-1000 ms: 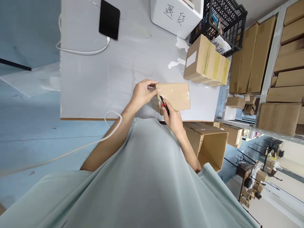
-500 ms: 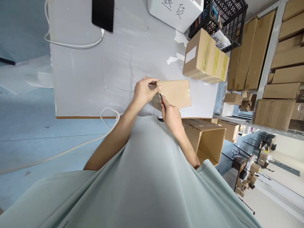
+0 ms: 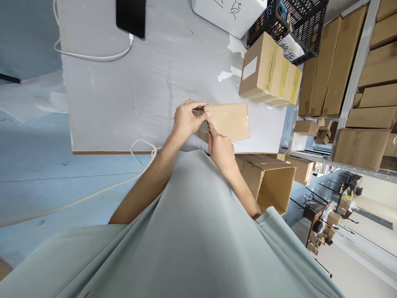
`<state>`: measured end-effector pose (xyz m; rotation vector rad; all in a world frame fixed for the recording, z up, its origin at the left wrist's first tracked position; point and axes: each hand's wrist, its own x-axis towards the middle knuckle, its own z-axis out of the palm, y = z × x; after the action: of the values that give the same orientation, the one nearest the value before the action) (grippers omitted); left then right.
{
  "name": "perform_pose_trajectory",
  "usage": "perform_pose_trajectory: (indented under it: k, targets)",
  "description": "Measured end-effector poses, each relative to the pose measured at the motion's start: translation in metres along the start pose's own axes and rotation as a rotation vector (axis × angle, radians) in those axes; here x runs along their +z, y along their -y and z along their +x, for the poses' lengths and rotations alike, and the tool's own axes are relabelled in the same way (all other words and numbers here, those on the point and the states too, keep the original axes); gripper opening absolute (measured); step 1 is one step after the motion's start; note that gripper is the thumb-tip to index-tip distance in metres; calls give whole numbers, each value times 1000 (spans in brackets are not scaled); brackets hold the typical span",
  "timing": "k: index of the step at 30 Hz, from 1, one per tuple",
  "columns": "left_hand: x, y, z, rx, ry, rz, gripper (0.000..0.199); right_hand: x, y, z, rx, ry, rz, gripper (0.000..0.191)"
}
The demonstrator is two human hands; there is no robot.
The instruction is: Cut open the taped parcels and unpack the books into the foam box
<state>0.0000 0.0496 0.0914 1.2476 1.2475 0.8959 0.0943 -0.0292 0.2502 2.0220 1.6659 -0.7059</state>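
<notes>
A small cardboard box point(image 3: 231, 118) lies on the table close to its front edge. My left hand point(image 3: 187, 119) grips the box's left end, thumb on the top face and fingers at the far corner. Closed around a slim dark utility knife point(image 3: 210, 131) with a bit of red, my right hand point(image 3: 222, 152) is at the near part of that same end. Its index finger points along the knife toward the box edge. Most of the knife is hidden by the fingers, and the blade cannot be made out.
Taped cartons point(image 3: 269, 70), a black plastic crate point(image 3: 300, 29) and a white bin point(image 3: 229, 16) stand at the back right. A phone point(image 3: 130, 18) with a white cable lies back left. Below the table's right end is an open carton point(image 3: 276, 186); box-filled shelves point(image 3: 341, 95) stand beyond.
My right hand and the knife have shifted slightly up along the box's left end, and less of the knife shows. My left hand keeps its grip. The view has shifted slightly.
</notes>
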Motion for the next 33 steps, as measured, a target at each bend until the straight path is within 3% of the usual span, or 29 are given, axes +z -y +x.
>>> perform_pose_trajectory:
  k: [13, 19, 33]
  targets:
    - [7, -7, -9, -9, -57, 112, 38, 2, -3, 0, -6, 43, -90, 64]
    - [8, -6, -13, -26, -50, 112, 36, 11, -15, -11, 2, 132, -119, 70]
    - [19, -5, -16, -46, -141, 168, 43, 5, -21, -5, -140, 82, -24, 60]
